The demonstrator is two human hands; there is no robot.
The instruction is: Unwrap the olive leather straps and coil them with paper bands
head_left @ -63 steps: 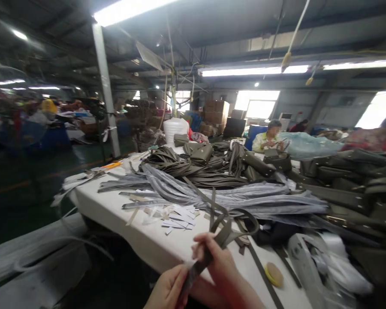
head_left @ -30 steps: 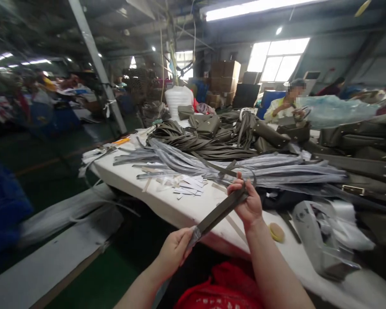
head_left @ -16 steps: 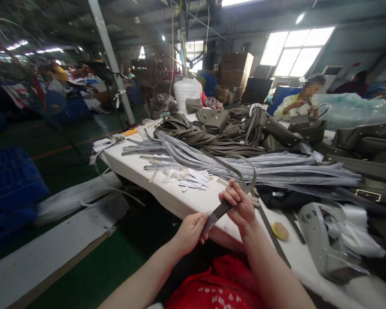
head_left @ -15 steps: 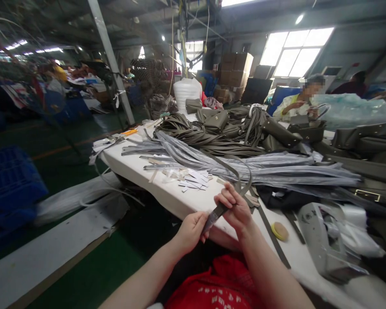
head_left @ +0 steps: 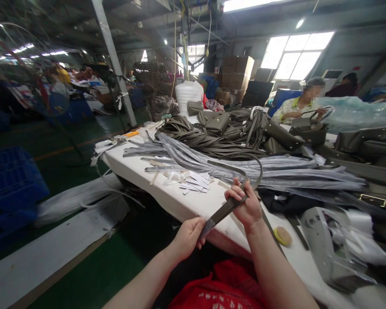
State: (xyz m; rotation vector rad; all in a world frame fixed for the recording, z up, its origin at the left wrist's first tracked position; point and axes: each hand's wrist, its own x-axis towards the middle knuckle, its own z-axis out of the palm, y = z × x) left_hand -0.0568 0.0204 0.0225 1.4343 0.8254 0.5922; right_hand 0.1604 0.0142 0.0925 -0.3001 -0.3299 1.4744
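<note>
A dark olive strap (head_left: pixel 224 211) stretches between my hands over the near edge of the white table (head_left: pixel 167 193). My left hand (head_left: pixel 190 234) pinches its lower end, where a greyish wrap covers the tip. Farther up the strap, my right hand (head_left: pixel 244 204) has its fingers closed around it. Beyond the right hand the strap bends into a loop above the table. Small white paper strips (head_left: pixel 196 182) lie left of that hand. Behind them are grey plastic-wrapped straps (head_left: pixel 276 169) and a pile of loose olive straps (head_left: pixel 193 137).
A white tape dispenser (head_left: pixel 324 244) and a yellow tape roll (head_left: pixel 282 236) are on the right. Olive bags (head_left: pixel 360 143) lie at the back right, near a seated person (head_left: pixel 296 109). Blue crates (head_left: pixel 14 184) and a long board (head_left: pixel 61 244) are at the left.
My right hand has moved up and right along the strap, away from my left hand, and more strap shows between them. The seated person's hands have also moved.
</note>
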